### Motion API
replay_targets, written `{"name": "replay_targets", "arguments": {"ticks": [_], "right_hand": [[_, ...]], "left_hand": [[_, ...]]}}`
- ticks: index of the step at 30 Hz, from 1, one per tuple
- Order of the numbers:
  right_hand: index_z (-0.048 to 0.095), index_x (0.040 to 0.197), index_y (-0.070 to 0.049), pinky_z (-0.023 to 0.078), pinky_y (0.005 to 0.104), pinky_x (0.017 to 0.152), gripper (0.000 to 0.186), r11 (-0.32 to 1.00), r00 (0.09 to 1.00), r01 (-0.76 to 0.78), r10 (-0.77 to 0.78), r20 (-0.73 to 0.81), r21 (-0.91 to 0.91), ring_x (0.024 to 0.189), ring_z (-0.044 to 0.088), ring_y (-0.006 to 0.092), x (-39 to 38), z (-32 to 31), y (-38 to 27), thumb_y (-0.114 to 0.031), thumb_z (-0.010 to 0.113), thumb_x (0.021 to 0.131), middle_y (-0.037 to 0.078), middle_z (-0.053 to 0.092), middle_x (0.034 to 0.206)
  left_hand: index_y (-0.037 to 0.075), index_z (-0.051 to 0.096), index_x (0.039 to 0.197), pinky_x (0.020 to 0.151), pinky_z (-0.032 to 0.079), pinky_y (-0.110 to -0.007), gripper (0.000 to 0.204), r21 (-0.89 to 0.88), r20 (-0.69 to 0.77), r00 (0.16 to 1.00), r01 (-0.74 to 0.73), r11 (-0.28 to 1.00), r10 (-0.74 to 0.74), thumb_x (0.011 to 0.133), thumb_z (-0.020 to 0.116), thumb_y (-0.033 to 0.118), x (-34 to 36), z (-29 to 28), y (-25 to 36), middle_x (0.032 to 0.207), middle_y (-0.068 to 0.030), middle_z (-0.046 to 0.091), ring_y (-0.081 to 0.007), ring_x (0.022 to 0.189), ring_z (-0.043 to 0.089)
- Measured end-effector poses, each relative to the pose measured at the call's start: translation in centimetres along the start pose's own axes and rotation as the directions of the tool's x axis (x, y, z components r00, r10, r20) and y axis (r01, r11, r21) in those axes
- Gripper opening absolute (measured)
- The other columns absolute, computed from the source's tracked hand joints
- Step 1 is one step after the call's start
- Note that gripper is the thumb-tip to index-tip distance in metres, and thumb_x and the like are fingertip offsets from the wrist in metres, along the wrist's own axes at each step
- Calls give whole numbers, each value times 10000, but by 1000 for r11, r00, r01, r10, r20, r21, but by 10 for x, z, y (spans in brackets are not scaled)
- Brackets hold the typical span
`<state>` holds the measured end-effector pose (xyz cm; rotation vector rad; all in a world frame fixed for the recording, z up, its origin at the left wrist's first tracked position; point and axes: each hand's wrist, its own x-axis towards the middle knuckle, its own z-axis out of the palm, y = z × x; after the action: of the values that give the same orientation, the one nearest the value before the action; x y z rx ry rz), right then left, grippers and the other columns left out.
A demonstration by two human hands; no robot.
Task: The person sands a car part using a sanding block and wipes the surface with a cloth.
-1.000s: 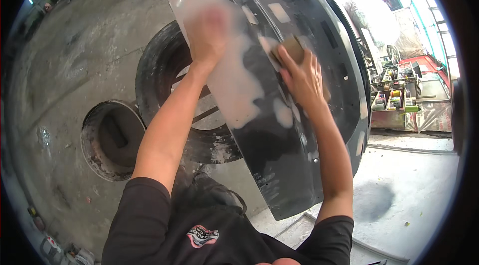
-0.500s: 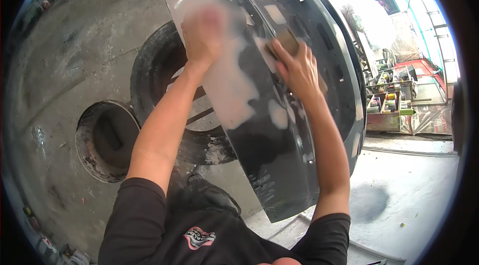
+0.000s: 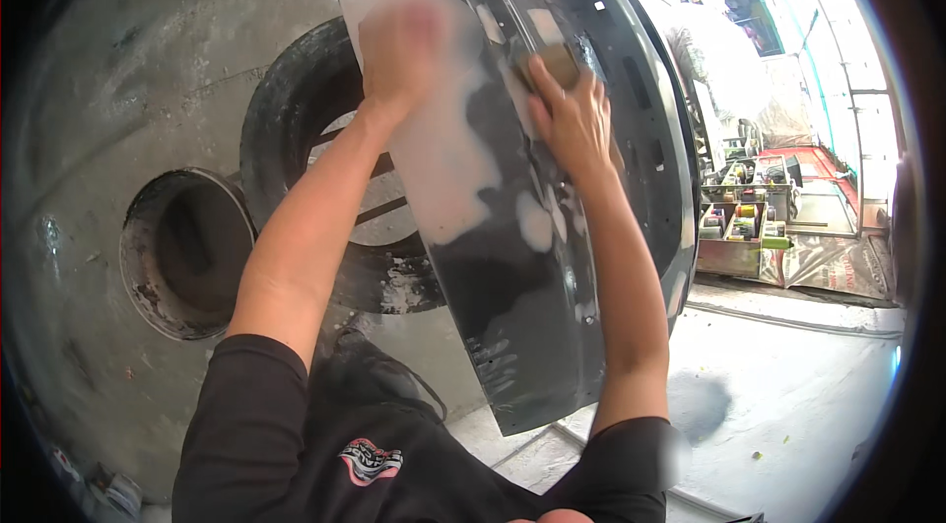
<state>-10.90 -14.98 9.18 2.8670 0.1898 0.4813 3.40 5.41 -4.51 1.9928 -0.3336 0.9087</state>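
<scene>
A long dark car body panel point(image 3: 512, 292) with pale, smoothed patches slants through the middle of the view. On its ridged right part, my right hand point(image 3: 574, 124) presses a flat brown sanding pad point(image 3: 552, 68), thumb and fingers spread over its near edge. My left hand point(image 3: 399, 55) rests on the large pale patch point(image 3: 443, 178) toward the far left edge of the panel. A blur with a reddish tint covers its fingers, so whether it holds anything is hidden.
Under the panel lies a big black tyre point(image 3: 266, 119), with a round dirty bucket point(image 3: 187, 257) left of it on the concrete floor. At the right stands a tray point(image 3: 739, 252) of bottles and cans. A white surface point(image 3: 788, 385) spreads at lower right.
My right hand has slid the sanding pad a little farther away along the panel. My left hand stays on the pale patch. The whole view has shifted slightly.
</scene>
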Motion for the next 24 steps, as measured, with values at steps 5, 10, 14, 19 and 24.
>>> {"name": "replay_targets", "arguments": {"ticks": [5, 10, 14, 19, 24], "right_hand": [[559, 1515, -333, 506, 558, 926, 596, 999, 999, -26, 27, 25, -37, 1130, 581, 450, 32, 17, -18, -297, 753, 952, 267, 527, 1255], [583, 1494, -315, 497, 565, 901, 590, 996, 1000, 16, -15, -17, 84, 1133, 571, 462, -16, 7, -28, -298, 767, 934, 275, 533, 1214], [595, 1481, -315, 494, 559, 912, 544, 997, 998, -67, 67, 8, -25, 1122, 569, 458, 31, 15, -20, -321, 739, 956, 262, 532, 1203], [580, 1501, -338, 485, 573, 952, 578, 998, 999, -35, 36, 27, -43, 1157, 548, 464, -11, 12, -31, -342, 753, 949, 282, 515, 1261], [580, 1502, -341, 480, 583, 970, 588, 997, 1000, -8, 7, -10, -81, 1178, 543, 467, -3, 6, -13, -339, 761, 942, 307, 500, 1321]], "left_hand": [[36, 641, 1243, 995, 440, -550, 372, 18, 24, 999, 43, 999, -43, 977, 731, 279, -4, -2, -8, 1224, -159, 647, -383, 1163, 610], [65, 617, 1302, 1094, 405, -642, 422, 57, 22, 999, 48, 997, -50, 976, 732, 307, -6, -9, -1, 1312, -174, 630, -444, 1287, 567], [84, 609, 1317, 1129, 373, -704, 428, 3, 15, 995, 96, 995, -96, 979, 729, 317, -11, 2, 2, 1349, -179, 615, -472, 1353, 528], [84, 610, 1329, 1128, 373, -700, 419, 20, 115, 985, 130, 991, -132, 992, 719, 309, -5, -5, -6, 1415, -166, 596, -473, 1379, 515], [87, 618, 1324, 1125, 370, -696, 410, -33, 42, 994, 104, 994, -103, 998, 716, 315, -7, -5, 8, 1412, -167, 606, -482, 1371, 523]]}}
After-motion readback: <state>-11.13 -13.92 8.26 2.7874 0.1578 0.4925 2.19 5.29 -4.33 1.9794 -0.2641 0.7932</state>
